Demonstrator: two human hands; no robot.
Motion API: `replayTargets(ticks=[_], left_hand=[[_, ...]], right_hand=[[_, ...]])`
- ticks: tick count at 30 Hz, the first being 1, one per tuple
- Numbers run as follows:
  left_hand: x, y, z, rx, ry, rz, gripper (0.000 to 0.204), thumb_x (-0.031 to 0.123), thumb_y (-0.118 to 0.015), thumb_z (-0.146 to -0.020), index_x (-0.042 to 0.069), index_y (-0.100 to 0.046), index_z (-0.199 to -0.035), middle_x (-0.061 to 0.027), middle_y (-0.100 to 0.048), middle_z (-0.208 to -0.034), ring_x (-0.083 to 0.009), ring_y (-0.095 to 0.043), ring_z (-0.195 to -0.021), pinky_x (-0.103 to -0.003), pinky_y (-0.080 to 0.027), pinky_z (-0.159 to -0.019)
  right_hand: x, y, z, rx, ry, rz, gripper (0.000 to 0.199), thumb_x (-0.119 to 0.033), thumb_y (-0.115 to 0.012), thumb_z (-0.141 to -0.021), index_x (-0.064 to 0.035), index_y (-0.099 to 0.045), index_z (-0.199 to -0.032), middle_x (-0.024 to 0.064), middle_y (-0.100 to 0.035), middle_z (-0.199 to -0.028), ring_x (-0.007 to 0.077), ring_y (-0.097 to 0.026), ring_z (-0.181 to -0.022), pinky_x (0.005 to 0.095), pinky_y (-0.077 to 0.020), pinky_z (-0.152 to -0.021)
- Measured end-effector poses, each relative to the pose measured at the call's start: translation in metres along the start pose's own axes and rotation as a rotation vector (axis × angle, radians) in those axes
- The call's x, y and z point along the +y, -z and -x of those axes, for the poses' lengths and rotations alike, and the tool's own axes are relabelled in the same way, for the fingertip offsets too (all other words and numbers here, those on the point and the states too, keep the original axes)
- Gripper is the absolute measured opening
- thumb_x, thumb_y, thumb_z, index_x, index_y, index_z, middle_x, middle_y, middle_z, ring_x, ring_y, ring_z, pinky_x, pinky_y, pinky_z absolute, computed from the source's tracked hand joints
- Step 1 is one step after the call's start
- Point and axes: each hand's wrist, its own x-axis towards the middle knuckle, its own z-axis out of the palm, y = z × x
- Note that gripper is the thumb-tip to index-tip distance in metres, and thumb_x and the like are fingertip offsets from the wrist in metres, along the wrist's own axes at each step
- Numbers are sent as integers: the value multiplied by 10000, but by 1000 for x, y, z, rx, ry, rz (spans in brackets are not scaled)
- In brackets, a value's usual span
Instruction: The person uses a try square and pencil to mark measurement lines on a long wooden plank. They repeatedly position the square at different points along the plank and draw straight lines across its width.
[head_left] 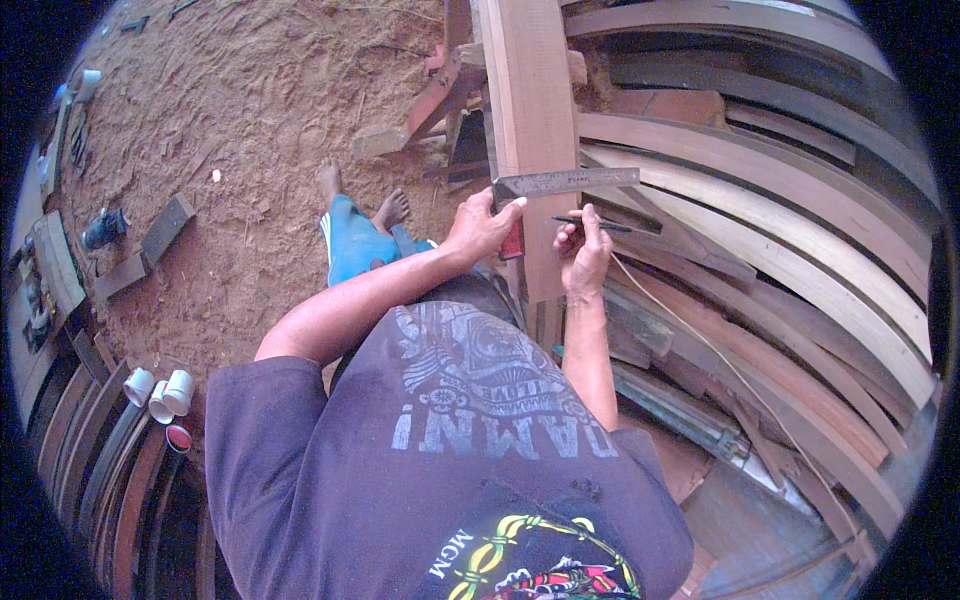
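A planed wooden board (536, 110) runs away from me, propped up off the ground. Across its face lies the metal blade of a try square (590, 179), its free end reaching past the board's right edge. My left hand (480, 230) is closed on the square's corner at the left edge, thumb pressing near the blade. Between the fingers of my right hand (584, 258) is a dark pencil (600, 225), held almost level over the board's right edge below the blade. A small red object (512, 242) shows beneath my left hand; its kind is unclear.
Long boards (780, 240) lie stacked along the right. Wooden supports (425, 105) stand left of the board. Sawdust (240, 90) covers the ground, with bare feet (392, 208) on it. White cups (177, 390) and wood offcuts (165, 228) are at the left.
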Motion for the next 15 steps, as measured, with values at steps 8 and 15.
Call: replayTargets(ticks=[8, 15], left_hand=[[-1, -2, 2, 53, -60, -11, 429, 372, -688, -1001, 4, -710, -1219, -178, -779, -1099, -260, -735, -1021, -407, -567, -928], [-7, -4, -3, 52, -94, -36, 401, 339, -682, -1030, 4, -691, -1250, -105, -773, -1108, -164, -684, -1003, -366, -553, -927]], right_hand=[[-32, -30, -19, -92, 177, 116, 333, -346, -670, -1059, -45, -709, -922, 24, -648, -719, 112, -603, -611, 262, -490, -581], [-36, -42, -28, -160, 213, 207, 306, -329, -682, -1057, -42, -724, -957, 20, -668, -750, 103, -621, -648, 242, -511, -611]])
